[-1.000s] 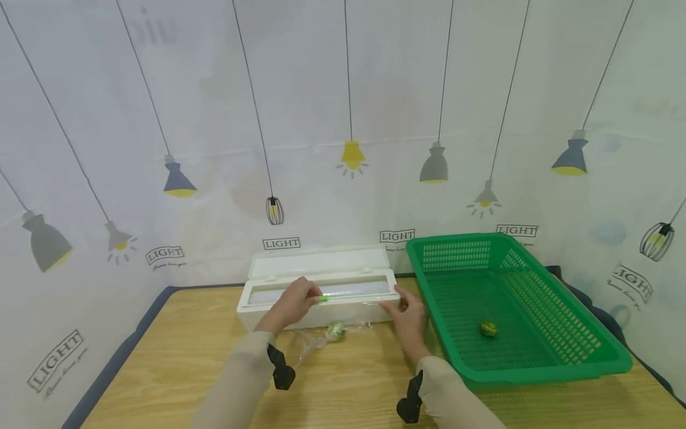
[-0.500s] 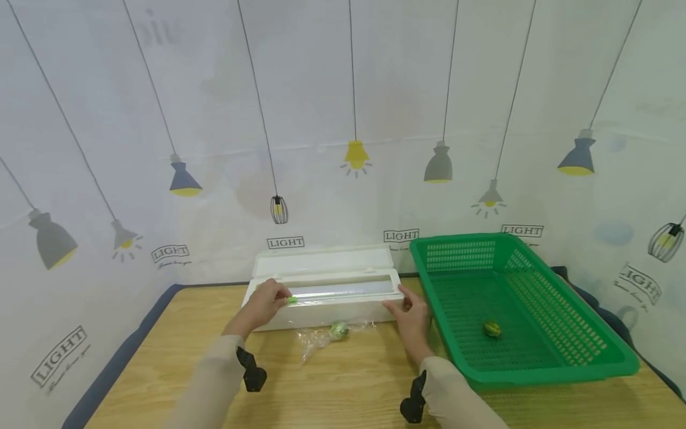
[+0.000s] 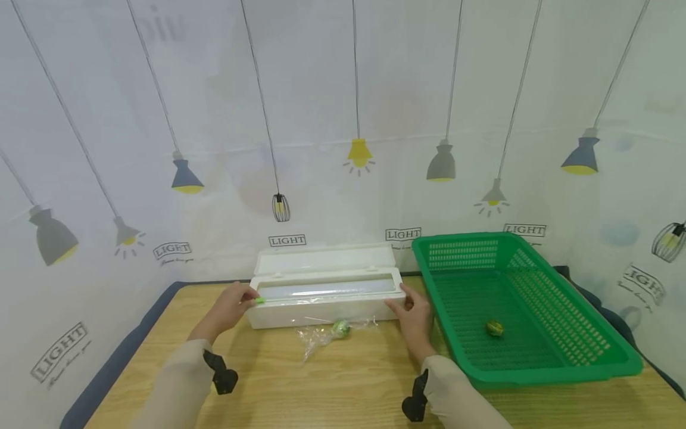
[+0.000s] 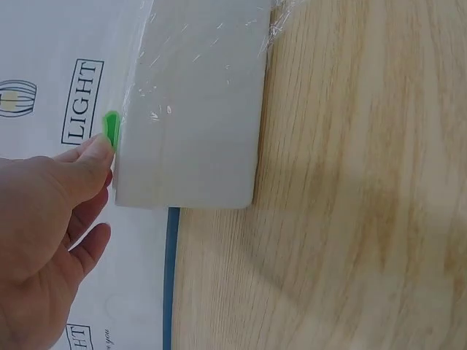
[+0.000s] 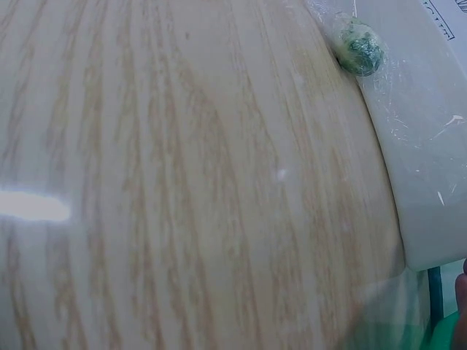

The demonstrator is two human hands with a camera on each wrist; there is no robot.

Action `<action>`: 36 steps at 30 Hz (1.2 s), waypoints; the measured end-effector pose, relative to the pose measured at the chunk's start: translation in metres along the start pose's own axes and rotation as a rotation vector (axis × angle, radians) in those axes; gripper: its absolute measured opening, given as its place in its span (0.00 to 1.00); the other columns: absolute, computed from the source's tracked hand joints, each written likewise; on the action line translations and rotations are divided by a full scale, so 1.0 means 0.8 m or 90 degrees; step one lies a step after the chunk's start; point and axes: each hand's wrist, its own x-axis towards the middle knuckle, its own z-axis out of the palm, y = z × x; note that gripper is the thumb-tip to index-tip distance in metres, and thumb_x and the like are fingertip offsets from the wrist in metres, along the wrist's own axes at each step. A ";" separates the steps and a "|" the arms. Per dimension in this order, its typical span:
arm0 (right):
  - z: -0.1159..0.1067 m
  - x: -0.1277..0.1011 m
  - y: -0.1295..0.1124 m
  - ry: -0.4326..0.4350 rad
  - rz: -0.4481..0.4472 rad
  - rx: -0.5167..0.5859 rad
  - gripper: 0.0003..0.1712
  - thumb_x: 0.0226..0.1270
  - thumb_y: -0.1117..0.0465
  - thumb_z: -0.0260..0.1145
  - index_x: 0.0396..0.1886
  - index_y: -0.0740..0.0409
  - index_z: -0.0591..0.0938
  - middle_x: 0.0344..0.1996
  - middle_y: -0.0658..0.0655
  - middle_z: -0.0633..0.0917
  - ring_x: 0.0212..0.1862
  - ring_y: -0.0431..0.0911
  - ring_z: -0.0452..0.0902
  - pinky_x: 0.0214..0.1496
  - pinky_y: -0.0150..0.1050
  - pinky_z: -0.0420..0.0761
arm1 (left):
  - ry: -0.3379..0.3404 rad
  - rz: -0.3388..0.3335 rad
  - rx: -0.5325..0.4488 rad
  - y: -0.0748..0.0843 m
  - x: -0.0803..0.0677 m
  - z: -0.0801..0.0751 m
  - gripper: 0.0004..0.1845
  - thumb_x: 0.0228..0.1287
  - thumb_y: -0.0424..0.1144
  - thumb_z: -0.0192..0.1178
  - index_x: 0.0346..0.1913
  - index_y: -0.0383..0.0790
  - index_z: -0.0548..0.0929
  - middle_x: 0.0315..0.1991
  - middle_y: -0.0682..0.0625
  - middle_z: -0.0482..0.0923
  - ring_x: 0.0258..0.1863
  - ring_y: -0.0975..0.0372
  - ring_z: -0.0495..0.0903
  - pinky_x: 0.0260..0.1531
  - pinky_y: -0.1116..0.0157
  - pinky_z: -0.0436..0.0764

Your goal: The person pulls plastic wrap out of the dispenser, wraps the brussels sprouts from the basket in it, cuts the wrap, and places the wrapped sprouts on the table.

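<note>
White dispenser box, lid raised, green tab at its left end

White box (image 3: pixel 321 314): long, set on the table before the wall; lid (image 3: pixel 326 260) tipped back, a pale roll (image 3: pixel 327 289) lying in the opening.

Green tab (image 3: pixel 260 300): small, on the front top edge at the box's left end.

Left hand (image 3: pixel 230 305): thumb and finger pinch the green tab.

Right hand (image 3: pixel 415 317): grips the right front corner of the box, thumb on the front face, fingers at the end.

Clear film (image 3: pixel 315 338): spread down the box front and crumpled onto the table.

Green ball (image 3: pixel 340 329): at the foot of the box front, film about it; whether it touches the box cannot be told.

Condition of the work: lid up, film drawn out over the front, tab at the end of the edge. Judged from that position, the tab's pass to this end looks complete; whether the film is severed cannot be made out. The film lies loose to the ball's left, so the covering appears unfinished. The lid is not yet down.

Green basket (image 3: pixel 536 376): right of the box, perforated sides; one small yellow-green striped item (image 3: pixel 495 328) on its floor, details indistinct.

Table (image 3: pixel 321 393): pale wood grain.

Wall (image 3: pixel 316 89): white covering printed with hanging lamps and "LIGHT" labels.
</note>
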 end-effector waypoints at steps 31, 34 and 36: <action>-0.003 -0.004 -0.021 0.007 0.030 -0.111 0.27 0.46 0.61 0.75 0.48 0.65 0.80 0.36 0.66 0.73 0.37 0.54 0.68 0.39 0.45 0.69 | 0.094 0.048 -0.006 0.041 -0.007 0.032 0.13 0.50 0.32 0.68 0.40 0.33 0.82 0.36 0.46 0.76 0.38 0.54 0.75 0.38 0.57 0.76; -0.003 -0.004 -0.024 0.013 0.018 -0.104 0.23 0.46 0.62 0.75 0.44 0.65 0.81 0.36 0.64 0.73 0.38 0.53 0.68 0.39 0.45 0.70 | 0.101 0.051 0.020 0.046 -0.006 0.043 0.12 0.49 0.31 0.68 0.39 0.35 0.83 0.34 0.48 0.74 0.36 0.56 0.75 0.38 0.59 0.76; -0.003 -0.005 -0.026 0.018 0.013 -0.100 0.20 0.45 0.63 0.75 0.41 0.64 0.83 0.36 0.63 0.73 0.37 0.53 0.68 0.39 0.45 0.70 | 0.114 0.042 0.027 0.048 -0.005 0.047 0.10 0.49 0.31 0.68 0.38 0.37 0.84 0.32 0.49 0.74 0.35 0.57 0.75 0.37 0.61 0.76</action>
